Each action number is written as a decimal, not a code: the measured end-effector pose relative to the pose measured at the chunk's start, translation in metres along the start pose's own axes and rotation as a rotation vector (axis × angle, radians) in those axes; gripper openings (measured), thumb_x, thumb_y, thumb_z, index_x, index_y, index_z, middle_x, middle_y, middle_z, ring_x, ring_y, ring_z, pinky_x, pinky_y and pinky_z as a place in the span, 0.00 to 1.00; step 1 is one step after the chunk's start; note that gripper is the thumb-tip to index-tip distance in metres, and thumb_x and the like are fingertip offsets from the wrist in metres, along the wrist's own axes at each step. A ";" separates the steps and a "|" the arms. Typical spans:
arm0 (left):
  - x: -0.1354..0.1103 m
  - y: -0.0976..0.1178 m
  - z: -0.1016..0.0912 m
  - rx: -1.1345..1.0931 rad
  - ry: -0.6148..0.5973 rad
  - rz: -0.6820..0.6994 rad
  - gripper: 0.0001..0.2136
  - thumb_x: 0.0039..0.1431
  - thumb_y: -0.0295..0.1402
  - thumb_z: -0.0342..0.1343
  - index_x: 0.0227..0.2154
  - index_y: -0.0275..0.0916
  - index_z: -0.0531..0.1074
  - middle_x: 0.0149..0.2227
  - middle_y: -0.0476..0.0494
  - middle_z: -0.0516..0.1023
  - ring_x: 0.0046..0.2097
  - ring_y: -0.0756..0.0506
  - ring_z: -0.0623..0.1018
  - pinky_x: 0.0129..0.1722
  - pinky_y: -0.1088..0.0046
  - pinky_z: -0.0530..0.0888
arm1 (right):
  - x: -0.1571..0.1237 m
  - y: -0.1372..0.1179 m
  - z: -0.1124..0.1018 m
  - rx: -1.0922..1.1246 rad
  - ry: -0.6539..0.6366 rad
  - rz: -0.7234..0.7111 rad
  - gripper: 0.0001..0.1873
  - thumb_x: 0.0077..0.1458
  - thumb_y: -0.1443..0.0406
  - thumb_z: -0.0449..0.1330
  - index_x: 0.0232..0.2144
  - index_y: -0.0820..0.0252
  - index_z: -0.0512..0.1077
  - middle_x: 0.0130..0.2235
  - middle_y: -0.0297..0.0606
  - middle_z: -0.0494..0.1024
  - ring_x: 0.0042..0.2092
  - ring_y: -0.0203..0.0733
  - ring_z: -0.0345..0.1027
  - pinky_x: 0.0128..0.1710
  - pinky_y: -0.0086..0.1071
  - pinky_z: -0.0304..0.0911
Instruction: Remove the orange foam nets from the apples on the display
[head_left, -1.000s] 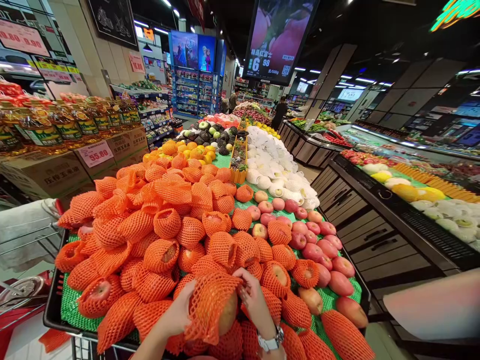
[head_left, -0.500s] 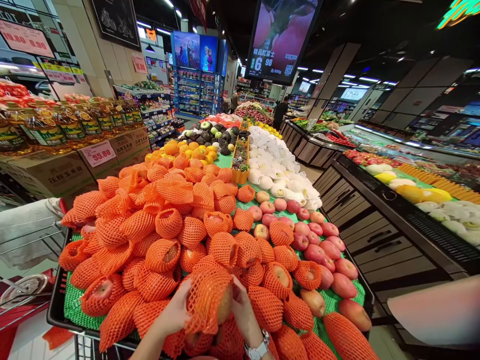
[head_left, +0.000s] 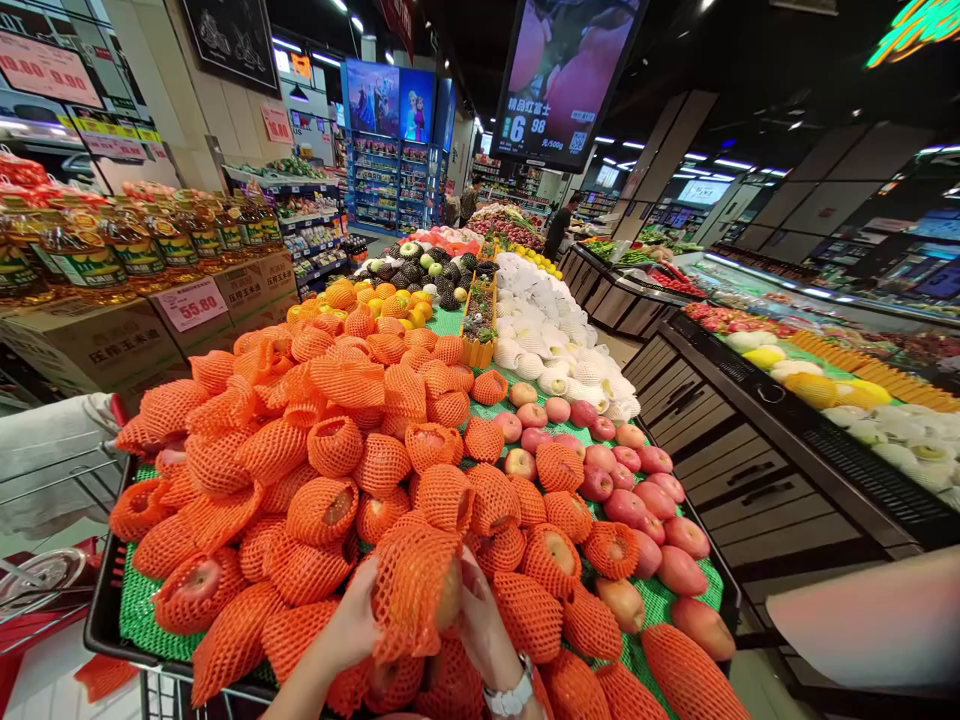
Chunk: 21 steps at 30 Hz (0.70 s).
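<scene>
Both my hands grip one apple (head_left: 451, 592) half covered by an orange foam net sleeve (head_left: 411, 590), low in the picture above the fruit display. My left hand (head_left: 352, 625) wraps the net's left side. My right hand (head_left: 480, 625), with a silver watch on the wrist, presses the apple's bare right side. Under and around them lie several more apples in orange nets (head_left: 322, 510). A row of bare red apples (head_left: 637, 500) runs along the right side on a green mat (head_left: 142, 610).
A black display tray edge (head_left: 101, 610) lies at the lower left, with a metal cart (head_left: 45, 480) beside it. Oil bottles on cartons (head_left: 112, 260) stand left. White-wrapped fruit (head_left: 547, 330) lies behind. Dark counters (head_left: 735, 470) line the aisle at right. People stand far back.
My hands have lowered the netted apple slightly toward the pile, and the net sits further down over the fruit. My right hand slid lower along the apple's side.
</scene>
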<state>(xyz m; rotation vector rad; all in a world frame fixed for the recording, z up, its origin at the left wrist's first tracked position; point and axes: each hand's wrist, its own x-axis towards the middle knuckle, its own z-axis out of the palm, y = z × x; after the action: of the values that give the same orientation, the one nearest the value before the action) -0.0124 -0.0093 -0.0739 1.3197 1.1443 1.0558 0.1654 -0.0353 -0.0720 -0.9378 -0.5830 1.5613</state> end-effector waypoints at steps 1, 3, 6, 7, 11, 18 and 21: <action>0.000 -0.001 0.000 0.008 -0.019 0.027 0.32 0.28 0.45 0.73 0.42 0.37 0.79 0.49 0.32 0.79 0.54 0.28 0.75 0.59 0.49 0.67 | -0.002 0.001 0.003 0.060 0.006 0.035 0.20 0.41 0.55 0.72 0.37 0.52 0.74 0.39 0.35 0.79 0.37 0.41 0.73 0.34 0.30 0.67; -0.001 -0.005 -0.002 0.005 -0.026 0.060 0.33 0.28 0.45 0.73 0.42 0.37 0.79 0.48 0.32 0.79 0.53 0.28 0.75 0.59 0.49 0.66 | -0.005 0.002 0.007 0.144 -0.009 0.083 0.19 0.41 0.57 0.72 0.37 0.52 0.75 0.40 0.34 0.80 0.37 0.41 0.74 0.36 0.31 0.68; -0.002 -0.014 -0.005 -0.013 0.006 0.046 0.35 0.27 0.45 0.73 0.44 0.36 0.78 0.50 0.30 0.78 0.54 0.27 0.75 0.59 0.48 0.66 | -0.008 0.001 0.010 0.203 -0.061 0.106 0.15 0.43 0.60 0.71 0.36 0.53 0.76 0.38 0.33 0.80 0.37 0.39 0.75 0.36 0.29 0.68; -0.002 -0.017 -0.006 -0.009 0.021 0.037 0.36 0.26 0.45 0.73 0.45 0.36 0.78 0.51 0.29 0.78 0.54 0.27 0.75 0.59 0.47 0.65 | -0.008 0.000 0.011 0.219 -0.066 0.107 0.14 0.44 0.61 0.71 0.36 0.53 0.77 0.38 0.33 0.80 0.37 0.39 0.75 0.35 0.29 0.68; -0.001 -0.020 -0.006 0.027 0.056 0.051 0.37 0.26 0.46 0.73 0.45 0.35 0.78 0.50 0.29 0.78 0.54 0.27 0.75 0.58 0.47 0.66 | -0.010 0.003 0.010 0.314 -0.055 0.144 0.15 0.44 0.65 0.70 0.38 0.52 0.78 0.39 0.33 0.81 0.37 0.38 0.75 0.33 0.28 0.69; 0.004 -0.001 -0.007 0.200 0.013 0.220 0.28 0.33 0.47 0.70 0.40 0.38 0.79 0.41 0.35 0.82 0.45 0.33 0.79 0.54 0.51 0.72 | -0.007 -0.002 -0.002 0.365 0.127 0.240 0.20 0.34 0.68 0.75 0.35 0.54 0.78 0.33 0.31 0.83 0.22 0.28 0.67 0.17 0.19 0.58; 0.003 0.004 -0.006 0.249 0.008 0.256 0.27 0.34 0.45 0.69 0.40 0.37 0.79 0.39 0.35 0.82 0.43 0.34 0.80 0.53 0.51 0.73 | -0.003 -0.007 -0.011 0.409 0.198 0.204 0.23 0.31 0.67 0.76 0.34 0.55 0.79 0.35 0.33 0.84 0.30 0.34 0.75 0.27 0.24 0.68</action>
<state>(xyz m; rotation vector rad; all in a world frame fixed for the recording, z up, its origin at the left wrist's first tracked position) -0.0174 -0.0058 -0.0701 1.6948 1.1622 1.1280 0.1787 -0.0385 -0.0713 -0.8410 -0.0221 1.6617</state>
